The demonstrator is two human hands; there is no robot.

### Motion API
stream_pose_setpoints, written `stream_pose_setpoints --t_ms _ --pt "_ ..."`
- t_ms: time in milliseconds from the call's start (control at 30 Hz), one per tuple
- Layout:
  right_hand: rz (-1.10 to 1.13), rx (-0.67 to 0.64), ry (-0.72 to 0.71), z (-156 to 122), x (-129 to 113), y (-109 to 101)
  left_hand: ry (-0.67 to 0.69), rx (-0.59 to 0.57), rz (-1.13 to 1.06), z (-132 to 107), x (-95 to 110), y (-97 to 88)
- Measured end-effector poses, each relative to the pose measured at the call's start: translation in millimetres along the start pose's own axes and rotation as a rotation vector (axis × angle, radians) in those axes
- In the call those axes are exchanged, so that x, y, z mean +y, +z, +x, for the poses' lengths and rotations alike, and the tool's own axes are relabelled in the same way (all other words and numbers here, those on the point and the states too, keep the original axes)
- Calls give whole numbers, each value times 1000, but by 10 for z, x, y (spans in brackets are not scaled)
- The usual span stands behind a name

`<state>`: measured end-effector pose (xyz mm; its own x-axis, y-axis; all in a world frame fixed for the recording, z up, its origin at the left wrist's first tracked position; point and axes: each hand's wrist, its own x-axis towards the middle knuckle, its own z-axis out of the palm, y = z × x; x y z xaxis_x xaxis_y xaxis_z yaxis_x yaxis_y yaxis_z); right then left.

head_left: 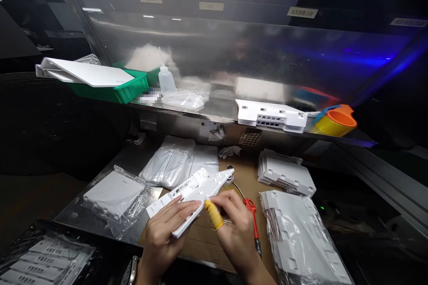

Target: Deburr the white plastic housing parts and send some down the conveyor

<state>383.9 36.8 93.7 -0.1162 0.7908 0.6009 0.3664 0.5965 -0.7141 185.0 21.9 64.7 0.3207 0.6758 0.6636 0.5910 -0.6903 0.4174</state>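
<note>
The left hand (165, 227) clasps a white slotted plastic housing (197, 190) extending toward one o'clock from that grip and ten o'clock from the right hand (234, 220), whose closure at its edge I cannot tell.

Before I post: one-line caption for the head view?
Left hand holds a white slotted panel above cardboard; the right hand, wearing a yellow thumb cover, is at the panel's edge.

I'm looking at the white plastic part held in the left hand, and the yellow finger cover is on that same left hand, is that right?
Not quite: the yellow finger cover is on the right hand, as the head view shows. The left hand does hold the white plastic part.
</note>
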Motion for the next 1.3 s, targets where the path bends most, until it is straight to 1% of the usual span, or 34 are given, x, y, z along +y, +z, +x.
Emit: stream_pose_setpoints --t_ms 67,133,200,233,300,333,400,433,500,567,633,667,700,767,867,900,933,967,1067,1133,1167,1200,1233,1267,1300 --pt "50 -19 -65 -54 -115 79 -9 6 0 -6 -17 43" --pt "75 -28 -104 -83 -172 125 -22 20 -22 -15 -29 72" --pt "55 -26 -83 -68 -138 124 -51 35 -49 -28 -25 85" --pt "31 -19 -51 -41 -79 103 -69 46 -62 -38 -15 86" --pt "-33 23 19 48 126 18 -106 70 -94 -64 16 75" --pt "-71 55 49 105 267 -49 -123 84 -114 -82 34 65" --pt "-163 160 114 222 592 -236 -177 129 -166 -123 68 33" --pt "-211 229 149 272 756 -353 -230 165 -207 -143 79 12" --pt "-270 394 223 336 1022 -606 -379 252 -310 -172 88 -35" --pt "-225 516 304 343 1147 -822 -509 306 -405 -176 79 -85" --pt "-89 573 406 312 1106 -939 -564 298 -458 -152 64 -131" --pt "12 571 464 291 1034 -952 -575 288 -475 -132 60 -150" --pt "130 541 518 272 938 -938 -590 286 -494 -108 62 -165" --pt "391 408 613 244 722 -846 -635 313 -545 -56 86 -183" --pt "719 151 767 232 484 -650 -688 358 -605 1 142 -187" --pt "785 99 811 232 449 -593 -693 364 -612 6 150 -187" --pt "834 79 847 231 434 -547 -692 363 -616 3 147 -187" --pt "868 87 875 228 436 -512 -688 358 -620 -9 132 -188" --pt "914 184 925 211 470 -465 -639 296 -647 -71 40 -183" --pt "939 224 929 189 476 -451 -540 257 -668 -101 -11 -159" --pt "954 237 907 170 473 -441 -492 260 -681 -102 -18 -139" --pt "959 258 860 145 469 -427 -474 296 -716 -90 -11 -114" --pt "948 290 794 113 467 -411 -498 368 -789 -66 7 -87" --pt "924 322 722 75 469 -392 -567 464 -902 -31 31 -62" --pt "891 348 657 33 475 -374 -676 557 -1058 12 55 -40"
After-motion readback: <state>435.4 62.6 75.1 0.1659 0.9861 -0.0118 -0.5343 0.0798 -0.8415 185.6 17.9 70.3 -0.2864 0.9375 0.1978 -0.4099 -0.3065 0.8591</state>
